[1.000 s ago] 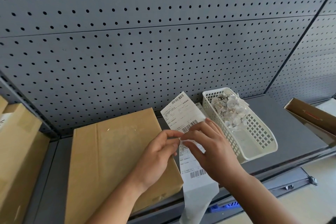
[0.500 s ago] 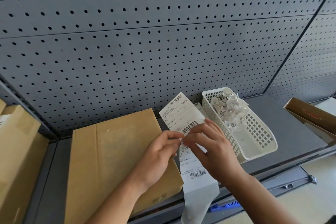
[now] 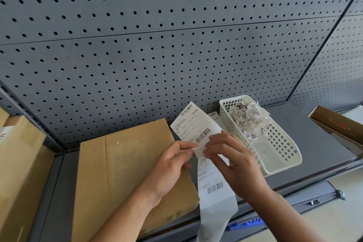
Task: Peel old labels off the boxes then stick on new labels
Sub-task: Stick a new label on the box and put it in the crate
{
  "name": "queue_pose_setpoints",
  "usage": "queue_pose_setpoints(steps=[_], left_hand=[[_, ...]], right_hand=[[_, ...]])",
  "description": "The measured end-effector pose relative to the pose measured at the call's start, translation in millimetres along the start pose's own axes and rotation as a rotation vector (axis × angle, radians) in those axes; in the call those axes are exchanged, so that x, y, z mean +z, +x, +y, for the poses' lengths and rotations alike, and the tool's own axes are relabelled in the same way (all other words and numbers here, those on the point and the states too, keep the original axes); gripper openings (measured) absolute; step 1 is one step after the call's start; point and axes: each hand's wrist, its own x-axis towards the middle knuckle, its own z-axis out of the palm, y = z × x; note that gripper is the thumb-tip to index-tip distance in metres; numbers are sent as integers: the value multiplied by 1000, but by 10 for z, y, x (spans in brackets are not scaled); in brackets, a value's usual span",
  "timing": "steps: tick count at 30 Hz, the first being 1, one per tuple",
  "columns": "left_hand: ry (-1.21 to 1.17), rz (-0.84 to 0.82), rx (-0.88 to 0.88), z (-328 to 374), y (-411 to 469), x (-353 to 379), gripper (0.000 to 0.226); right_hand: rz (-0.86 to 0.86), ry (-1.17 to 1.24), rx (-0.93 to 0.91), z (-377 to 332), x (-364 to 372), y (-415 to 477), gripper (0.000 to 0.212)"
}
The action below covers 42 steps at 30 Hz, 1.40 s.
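Status at time of inspection:

- Flat brown cardboard box (image 3: 127, 167) lay on the grey metal shelf (image 3: 306, 133), in front of the perforated back panel (image 3: 176, 45). Its top face showed no label, old or new. Judged: old label already off this box.
- White plastic lattice basket (image 3: 282, 169) stood to the right of the box, w/ a heap of torn white paper scraps (image 3: 249, 118) at its far end. Probably peeled label waste; not confirmed.
- Long white strip of printed barcode labels (image 3: 198, 125) was held up between box and basket, lower end hanging past the shelf edge.
- left hand (image 3: 172, 165) pinched the strip's left edge, thumb and forefinger together on the paper. right hand (image 3: 233, 163) pinched it just beside, at mid-strip. Fingertips of both nearly met. Judged: working a label loose from its backing or tearing one off; cannot tell which.
- No new label on the box yet.
- Outstanding: free one label, stick it on the box top, press down. Further cardboard boxes at far left (image 3: 17, 163) and far right (image 3: 337, 124); label status of those not visible.
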Motion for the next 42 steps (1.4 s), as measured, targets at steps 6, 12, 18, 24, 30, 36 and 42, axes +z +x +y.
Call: queue_pose_setpoints(steps=[6,12,18,24,30,36,42], left_hand=[[21,-19,-16,85,14,79,35],[12,79,-13,116,115,148,30],[217,143,81,50,219,189,28],[102,34,-41,93,191,182,18],[13,13,-59,106,158,253,36],[256,76,1,73,267,349,44],[471,65,0,129,388,496,42]], right_hand=[[16,43,45,-167,-146,42,4],[40,51,34,-333,-261,98,13],[87,82,77,-427,-380,165,8],[121,52,79,-390,-465,243,9],[143,20,100,-364,-480,276,8],[182,26,73,-435,-510,352,8],[241,30,15,-477,-593,461,9]])
